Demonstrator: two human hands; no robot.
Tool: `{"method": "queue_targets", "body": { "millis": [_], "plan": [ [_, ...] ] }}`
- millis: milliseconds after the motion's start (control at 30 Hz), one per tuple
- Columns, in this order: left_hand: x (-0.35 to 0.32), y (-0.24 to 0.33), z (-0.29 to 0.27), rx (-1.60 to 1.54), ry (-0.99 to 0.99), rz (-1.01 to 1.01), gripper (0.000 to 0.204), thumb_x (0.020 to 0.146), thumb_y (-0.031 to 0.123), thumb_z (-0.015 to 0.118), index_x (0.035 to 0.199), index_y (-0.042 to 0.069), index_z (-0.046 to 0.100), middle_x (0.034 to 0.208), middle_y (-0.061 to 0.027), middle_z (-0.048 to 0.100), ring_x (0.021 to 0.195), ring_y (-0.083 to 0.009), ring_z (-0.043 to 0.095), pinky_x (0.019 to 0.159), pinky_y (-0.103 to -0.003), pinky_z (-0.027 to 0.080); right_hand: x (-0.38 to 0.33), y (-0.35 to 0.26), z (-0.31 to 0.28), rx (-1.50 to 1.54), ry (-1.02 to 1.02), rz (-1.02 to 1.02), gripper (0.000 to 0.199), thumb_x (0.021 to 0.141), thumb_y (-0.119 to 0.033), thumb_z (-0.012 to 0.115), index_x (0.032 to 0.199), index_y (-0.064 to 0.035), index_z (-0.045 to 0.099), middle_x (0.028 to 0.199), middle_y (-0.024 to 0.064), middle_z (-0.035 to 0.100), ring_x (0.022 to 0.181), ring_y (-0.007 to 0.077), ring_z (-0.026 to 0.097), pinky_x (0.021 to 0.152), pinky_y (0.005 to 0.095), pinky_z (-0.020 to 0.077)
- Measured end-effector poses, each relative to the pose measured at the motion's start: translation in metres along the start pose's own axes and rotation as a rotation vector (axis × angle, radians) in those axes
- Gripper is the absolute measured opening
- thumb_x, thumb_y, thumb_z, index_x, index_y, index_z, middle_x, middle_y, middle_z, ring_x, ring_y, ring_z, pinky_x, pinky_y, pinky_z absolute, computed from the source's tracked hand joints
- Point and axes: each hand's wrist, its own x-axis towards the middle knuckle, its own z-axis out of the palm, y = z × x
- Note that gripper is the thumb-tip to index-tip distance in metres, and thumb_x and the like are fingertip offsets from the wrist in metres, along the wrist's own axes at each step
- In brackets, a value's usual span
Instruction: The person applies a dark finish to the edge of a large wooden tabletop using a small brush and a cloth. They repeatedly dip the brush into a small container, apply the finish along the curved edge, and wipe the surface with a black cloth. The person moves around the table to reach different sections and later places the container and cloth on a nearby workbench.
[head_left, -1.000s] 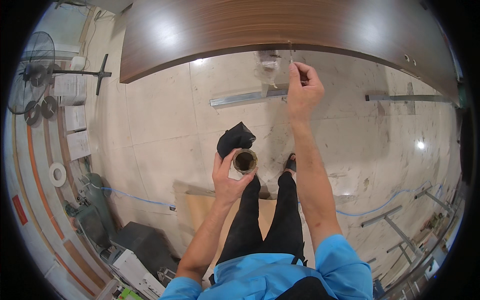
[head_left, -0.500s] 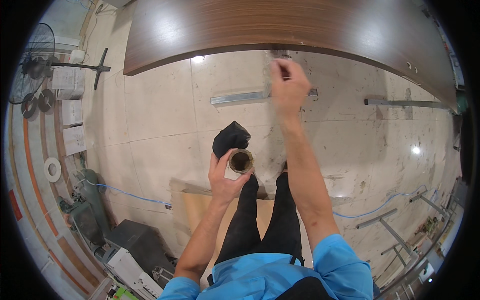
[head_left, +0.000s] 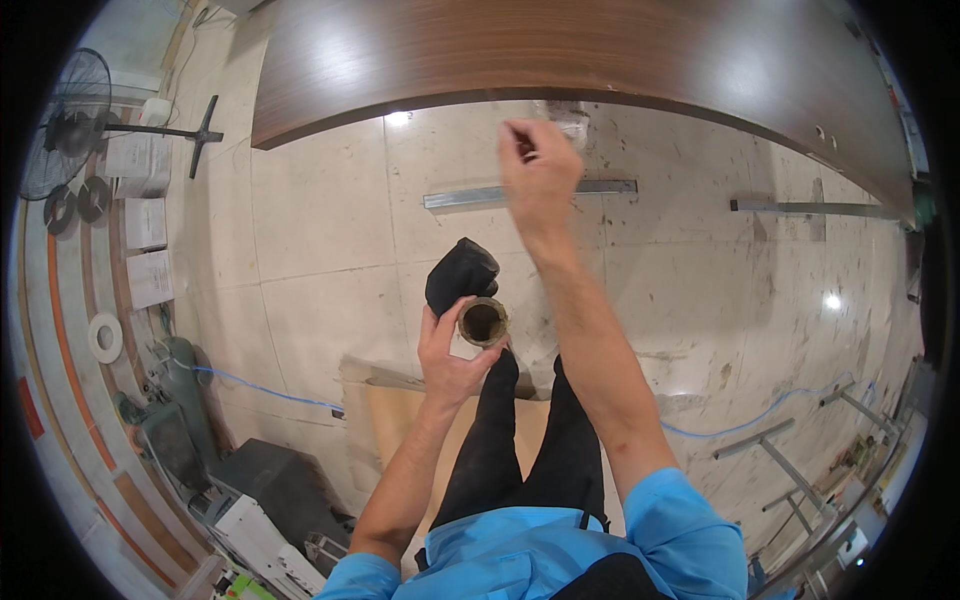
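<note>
My left hand (head_left: 450,358) is wrapped round a small open-topped round container (head_left: 501,340) with a brown, stained rim and a dark inside. Just beyond it is a black, crumpled bag-like thing (head_left: 462,274). It touches or nearly touches my left fingertips; I cannot tell whether they hold it. My right hand (head_left: 541,175) is raised ahead, its fingers curled and pressed together, slightly smeared. What they hold, if anything, is hidden. Beyond that hand runs the near edge of a brown wood-grain board (head_left: 500,60).
A metal bar (head_left: 465,199) lies on the tiled floor below my right hand, another bar (head_left: 815,207) at right. A black stand fan (head_left: 75,135) and a dark box-shaped machine (head_left: 285,485) stand at left. Blue hoses (head_left: 270,390) cross the floor; metal frames (head_left: 775,455) are at lower right.
My right hand has moved left and slightly away from the board's edge, its fingers still curled. My left hand and the container have hardly moved.
</note>
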Motion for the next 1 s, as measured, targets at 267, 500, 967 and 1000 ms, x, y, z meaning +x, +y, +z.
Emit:
{"method": "queue_targets", "body": {
  "millis": [267,500,967,1000],
  "plan": [
    [-0.001,-0.001,-0.003,-0.021,-0.005,-0.044,0.067,0.067,0.012,0.096,0.128,0.004,0.07,0.116,-0.0146,0.065,0.106,-0.032,0.066,0.092,-0.04,0.055,-0.007,-0.007,0.015,0.014,0.033,0.073,0.006,0.09,-0.005,0.076,0.095,-0.0015,0.075,0.086,0.0124,0.071,0.068,0.0223,0.069,0.064,0.0349,0.0539],
    [-0.001,-0.003,-0.005,0.002,-0.001,-0.045,0.066,0.067,0.011,0.096,0.127,0.004,0.07,0.118,-0.0153,0.066,0.109,-0.0323,0.066,0.094,-0.04,0.055,-0.008,-0.013,0.019,-0.003,0.08,0.093,0.006,0.091,-0.004,0.075,0.096,-0.0005,0.076,0.088,0.0124,0.072,0.069,0.0214,0.07,0.064,0.0332,0.0548],
    [-0.001,-0.005,-0.005,-0.016,-0.002,-0.05,0.07,0.064,0.012,0.099,0.128,0.003,0.07,0.116,-0.0143,0.07,0.11,-0.0327,0.064,0.095,-0.041,0.054,0.0,0.004,-0.01,-0.035,0.218,0.122,0.009,0.09,-0.007,0.076,0.096,-0.0004,0.075,0.086,0.0119,0.072,0.067,0.0214,0.068,0.067,0.0333,0.0551],
    [-0.002,-0.005,-0.005,-0.007,-0.011,-0.05,0.068,0.066,0.01,0.097,0.128,0.002,0.069,0.119,-0.0146,0.068,0.112,-0.0315,0.065,0.097,-0.04,0.054,0.001,0.005,-0.009,-0.034,0.102,0.126,0.009,0.091,-0.008,0.076,0.096,-0.0006,0.076,0.086,0.0111,0.072,0.067,0.0207,0.068,0.067,0.033,0.055]
  ]
}}
